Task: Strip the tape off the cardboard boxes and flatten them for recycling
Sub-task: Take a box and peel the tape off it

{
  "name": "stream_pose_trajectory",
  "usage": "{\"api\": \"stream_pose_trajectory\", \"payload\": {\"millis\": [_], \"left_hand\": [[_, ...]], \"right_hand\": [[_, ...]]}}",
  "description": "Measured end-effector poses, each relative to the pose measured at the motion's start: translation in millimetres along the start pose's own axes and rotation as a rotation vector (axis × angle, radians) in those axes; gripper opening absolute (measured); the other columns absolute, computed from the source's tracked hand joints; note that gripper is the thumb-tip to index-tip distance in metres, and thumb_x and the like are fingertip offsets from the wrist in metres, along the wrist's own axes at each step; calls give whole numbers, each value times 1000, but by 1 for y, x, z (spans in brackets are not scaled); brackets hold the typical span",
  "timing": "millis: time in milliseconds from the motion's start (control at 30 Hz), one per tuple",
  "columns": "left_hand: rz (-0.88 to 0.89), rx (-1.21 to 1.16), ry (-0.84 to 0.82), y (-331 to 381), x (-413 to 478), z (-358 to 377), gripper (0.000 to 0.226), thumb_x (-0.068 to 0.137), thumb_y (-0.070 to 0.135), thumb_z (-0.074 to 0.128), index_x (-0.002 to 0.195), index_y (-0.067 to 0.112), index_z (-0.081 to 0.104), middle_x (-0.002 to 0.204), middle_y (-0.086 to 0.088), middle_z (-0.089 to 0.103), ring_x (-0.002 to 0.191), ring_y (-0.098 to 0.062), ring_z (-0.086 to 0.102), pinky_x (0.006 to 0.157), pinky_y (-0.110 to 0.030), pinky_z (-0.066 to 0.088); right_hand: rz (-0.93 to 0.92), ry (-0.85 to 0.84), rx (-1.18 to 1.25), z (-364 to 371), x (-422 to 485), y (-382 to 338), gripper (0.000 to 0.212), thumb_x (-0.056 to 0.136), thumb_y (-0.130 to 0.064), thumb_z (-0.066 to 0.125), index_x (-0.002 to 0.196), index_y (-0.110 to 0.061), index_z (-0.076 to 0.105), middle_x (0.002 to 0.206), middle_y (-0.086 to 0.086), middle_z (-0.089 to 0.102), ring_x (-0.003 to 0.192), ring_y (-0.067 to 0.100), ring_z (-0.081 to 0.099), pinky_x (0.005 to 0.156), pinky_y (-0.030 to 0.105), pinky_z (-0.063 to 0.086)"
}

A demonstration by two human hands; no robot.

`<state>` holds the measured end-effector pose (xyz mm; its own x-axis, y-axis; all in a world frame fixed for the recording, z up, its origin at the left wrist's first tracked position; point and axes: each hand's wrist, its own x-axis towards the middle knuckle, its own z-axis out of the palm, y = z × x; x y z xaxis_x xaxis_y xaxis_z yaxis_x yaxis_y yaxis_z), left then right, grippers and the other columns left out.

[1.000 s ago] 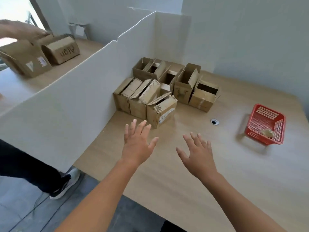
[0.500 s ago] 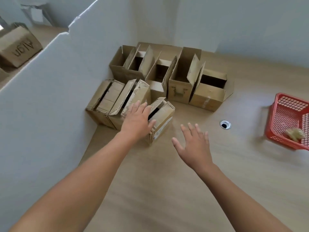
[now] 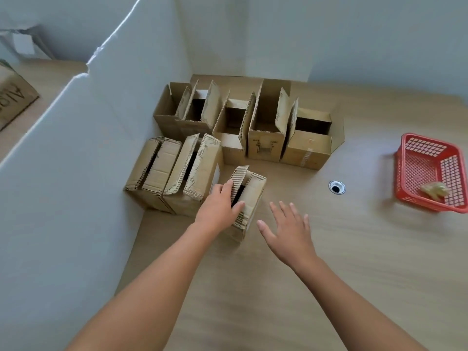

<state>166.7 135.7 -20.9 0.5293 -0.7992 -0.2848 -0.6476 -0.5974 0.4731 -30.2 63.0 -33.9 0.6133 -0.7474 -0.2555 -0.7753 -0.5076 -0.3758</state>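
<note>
Several brown cardboard boxes stand in the desk's far left corner, their top flaps loose or standing up. The nearest one, a small cardboard box (image 3: 252,193), stands a little in front of the others. My left hand (image 3: 217,206) grips its left top flap, fingers on the outer side and thumb in the slot between the flaps. My right hand (image 3: 286,231) hovers open just right of that box, fingers spread, touching nothing. Two larger boxes (image 3: 195,173) stand side by side to the left of the small one. A back row of opened boxes (image 3: 264,145) stands behind.
A white partition (image 3: 76,173) walls off the desk's left side. A red plastic basket (image 3: 428,150) at the right holds a crumpled wad of tape (image 3: 434,191). A cable hole (image 3: 336,187) lies in the wooden desk (image 3: 329,262). Another box (image 3: 12,97) sits beyond the partition.
My left hand has reached forward from mid-air and taken hold of the small box's flap. My right hand has moved closer to that box. The view has tilted down.
</note>
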Motion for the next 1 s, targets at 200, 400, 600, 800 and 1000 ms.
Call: {"api": "stream_pose_trajectory", "payload": {"millis": [200,400,600,800,1000], "left_hand": [[24,-251,-64,-6,-56,16,65,96,48,57,153,36,29,139,-6,59,125,-28,58,102,-43,49],[-79,-494,-170,-3,-138,36,53,99,42,53,150,35,42,134,-3,64,123,-24,59,98,-33,46],[-68,-745,-272,-4,-217,67,29,105,30,44,131,28,58,129,8,66,119,-12,60,107,-39,46],[-217,-934,-228,2,-236,94,48,102,15,57,146,19,39,128,0,67,118,-18,65,105,-48,50],[-223,-805,-203,27,-234,93,97,79,28,59,157,45,4,153,7,42,126,-19,55,104,-41,50]], "right_hand": [[110,-9,72,8,-45,-19,71,101,-63,40,159,-24,31,163,-1,32,154,23,21,125,52,15],[193,-21,398,21,-118,-22,49,100,-48,55,141,-21,50,138,3,57,133,24,48,109,41,41],[317,19,599,34,-194,-7,62,80,-65,66,130,-31,51,129,-9,61,116,11,60,98,40,53],[315,25,545,30,-203,23,59,87,-43,70,138,-27,45,118,-9,61,117,20,61,91,35,49],[259,-99,750,9,-208,70,64,100,-34,52,158,-32,25,131,-3,58,98,16,68,82,39,59]]}}
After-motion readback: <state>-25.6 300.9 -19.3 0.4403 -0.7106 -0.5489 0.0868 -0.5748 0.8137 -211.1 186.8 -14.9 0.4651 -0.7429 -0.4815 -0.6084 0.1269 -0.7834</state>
